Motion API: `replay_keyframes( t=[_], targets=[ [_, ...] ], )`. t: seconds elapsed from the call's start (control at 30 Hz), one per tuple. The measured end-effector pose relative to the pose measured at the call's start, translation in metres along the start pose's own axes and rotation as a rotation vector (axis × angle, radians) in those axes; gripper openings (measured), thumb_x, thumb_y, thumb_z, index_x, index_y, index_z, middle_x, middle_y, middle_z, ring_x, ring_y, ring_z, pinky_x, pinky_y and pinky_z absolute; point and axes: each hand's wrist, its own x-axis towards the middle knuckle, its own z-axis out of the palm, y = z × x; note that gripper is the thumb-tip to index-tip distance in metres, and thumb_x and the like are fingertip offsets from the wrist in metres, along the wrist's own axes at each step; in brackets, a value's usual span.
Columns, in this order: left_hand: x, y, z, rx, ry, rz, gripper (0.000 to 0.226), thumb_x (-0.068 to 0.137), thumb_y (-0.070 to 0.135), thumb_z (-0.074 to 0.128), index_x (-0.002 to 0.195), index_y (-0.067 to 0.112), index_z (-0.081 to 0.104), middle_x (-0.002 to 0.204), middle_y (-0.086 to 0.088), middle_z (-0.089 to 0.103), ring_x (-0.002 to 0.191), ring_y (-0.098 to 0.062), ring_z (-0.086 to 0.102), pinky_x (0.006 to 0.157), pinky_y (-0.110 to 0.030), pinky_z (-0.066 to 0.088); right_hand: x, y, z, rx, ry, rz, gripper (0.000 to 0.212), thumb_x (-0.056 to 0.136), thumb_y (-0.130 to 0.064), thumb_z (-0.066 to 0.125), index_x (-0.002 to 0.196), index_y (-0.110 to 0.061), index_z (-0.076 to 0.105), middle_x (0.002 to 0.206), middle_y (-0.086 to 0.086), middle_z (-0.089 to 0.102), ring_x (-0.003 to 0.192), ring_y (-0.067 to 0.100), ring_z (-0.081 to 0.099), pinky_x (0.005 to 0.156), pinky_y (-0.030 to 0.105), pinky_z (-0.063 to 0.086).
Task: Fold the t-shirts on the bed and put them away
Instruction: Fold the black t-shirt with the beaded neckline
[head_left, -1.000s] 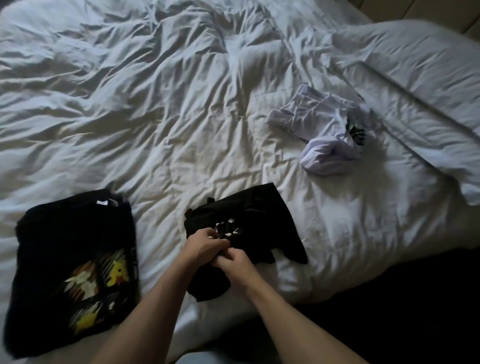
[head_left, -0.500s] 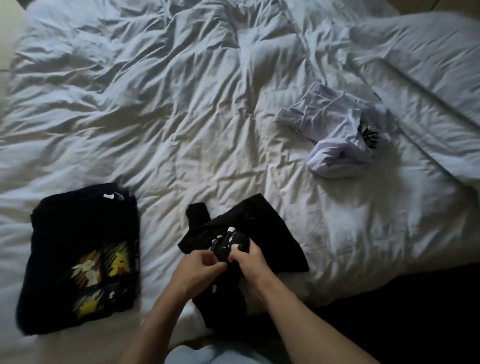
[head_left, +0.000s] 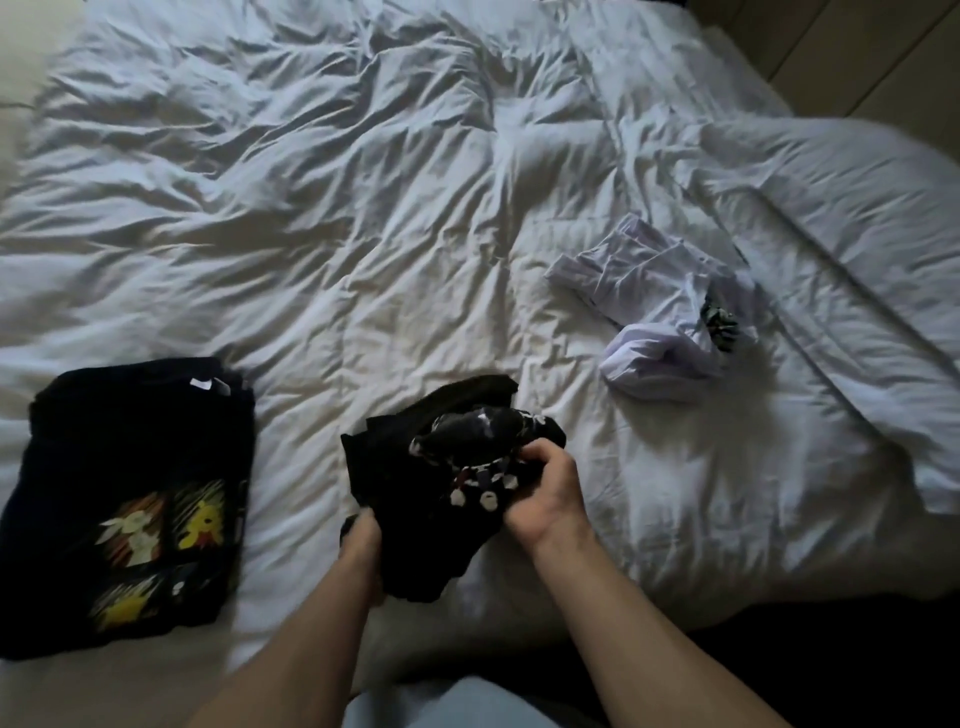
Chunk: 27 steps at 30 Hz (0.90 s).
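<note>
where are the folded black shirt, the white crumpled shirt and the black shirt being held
folded black shirt (head_left: 135, 467), head view, on its plain upper front
white crumpled shirt (head_left: 649, 291), head view, on its bunched middle
held black shirt (head_left: 415, 499), head view, on dark fabric between the hands

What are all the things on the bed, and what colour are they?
folded t-shirt: 1, black with a yellow and white cartoon print, flat on the near left of the bed
bunched t-shirt: 1, black with a white and grey print, near middle of the bed, gripped by both hands
crumpled t-shirt: 1, white with a small dark print, unfolded on the right of the bed
duvet: 1, white, wrinkled, covering the bed
floor: pale wood boards, top right corner
left hand: 1, grips the bunched t-shirt's lower left edge
right hand: 1, grips the bunched t-shirt's right side by the print
</note>
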Motion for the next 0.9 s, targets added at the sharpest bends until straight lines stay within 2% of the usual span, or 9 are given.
replay_keyframes(
  t=[0.13,0.3,0.4,0.47,0.5,0.6,0.77,0.83,0.9],
  targets=[
    [0.024,-0.043,0.035,-0.109,0.026,-0.183,0.115,0.032,0.067,0.090,0.132,0.017,0.057,0.110,-0.015,0.071,0.088,-0.038,0.072,0.073,-0.056,0.058,0.001,-0.012,-0.005,-0.007,0.103,-0.029,0.017,0.076,-0.004,0.041,0.060,-0.009,0.049,0.047,0.007,0.051,0.043,0.021,0.050,0.049,0.025,0.047],
    [-0.098,0.001,0.109,-0.269,-0.306,-0.283,0.052,0.098,0.051,0.043,0.117,0.008,0.065,0.064,-0.021,0.069,0.070,-0.039,0.066,0.059,-0.046,0.051,0.007,-0.004,-0.024,-0.021,0.160,-0.017,0.027,0.091,-0.006,0.039,0.068,-0.007,0.053,0.051,0.010,0.058,0.049,0.026,0.060,0.045,0.022,0.048],
    [-0.102,0.017,0.131,-0.353,-0.278,-0.332,0.039,0.104,0.031,0.037,0.134,0.012,0.054,0.112,-0.024,0.069,0.105,-0.039,0.064,0.090,-0.042,0.054,0.010,0.007,-0.028,-0.095,0.209,-0.024,0.019,0.091,-0.001,0.045,0.080,-0.007,0.059,0.065,0.011,0.064,0.079,0.031,0.060,0.063,0.028,0.048],
    [-0.101,0.019,0.128,-0.171,-0.182,0.078,0.046,0.103,0.027,0.034,0.148,0.017,0.038,0.149,-0.006,0.044,0.136,-0.028,0.044,0.108,-0.033,0.041,0.019,0.010,-0.040,-0.102,0.235,0.000,0.018,0.089,0.006,0.044,0.085,-0.004,0.058,0.081,0.013,0.066,0.089,0.026,0.058,0.068,0.025,0.050],
    [-0.089,0.022,0.121,-0.417,-0.163,0.018,0.046,0.101,0.025,0.039,0.146,0.013,0.041,0.146,-0.004,0.046,0.132,-0.028,0.049,0.100,-0.035,0.051,0.021,0.010,-0.044,-0.153,0.292,-0.012,0.018,0.087,0.008,0.048,0.095,-0.004,0.058,0.095,0.014,0.065,0.093,0.024,0.057,0.071,0.024,0.050],
    [-0.100,0.050,0.092,-0.670,-0.022,0.073,0.038,0.083,0.011,0.062,0.118,-0.003,0.062,0.097,-0.020,0.069,0.077,-0.031,0.069,0.054,-0.036,0.058,0.044,0.013,-0.063,-0.074,0.411,0.026,0.039,0.082,0.000,0.047,0.118,-0.003,0.060,0.115,0.015,0.066,0.099,0.029,0.064,0.083,0.038,0.054],
    [-0.180,0.098,0.063,-0.328,-0.040,0.629,0.008,0.087,0.007,0.066,0.091,0.000,0.068,0.077,-0.016,0.066,0.066,-0.028,0.064,0.059,-0.031,0.055,0.048,0.036,-0.054,-0.746,0.354,0.056,0.079,0.071,-0.013,0.067,0.143,0.001,0.036,0.137,0.024,0.050,0.122,0.037,0.053,0.102,0.048,0.047],
    [-0.209,0.116,0.053,-0.055,-0.052,0.803,0.006,0.089,0.012,0.068,0.085,0.008,0.069,0.076,-0.008,0.071,0.072,-0.025,0.068,0.067,-0.035,0.057,0.026,0.037,-0.031,-1.181,0.411,-0.190,0.095,0.082,-0.022,0.070,0.153,-0.001,0.011,0.155,0.024,0.022,0.143,0.037,0.026,0.116,0.043,0.024],
    [-0.235,0.137,0.041,0.283,-0.050,0.886,0.010,0.080,0.029,0.072,0.082,0.019,0.071,0.079,-0.001,0.075,0.078,-0.021,0.072,0.078,-0.041,0.059,0.003,0.025,0.003,-1.233,0.121,-0.651,0.100,0.079,-0.031,0.068,0.156,-0.009,0.009,0.159,0.020,0.016,0.147,0.034,0.018,0.118,0.039,0.017]
  ],
)
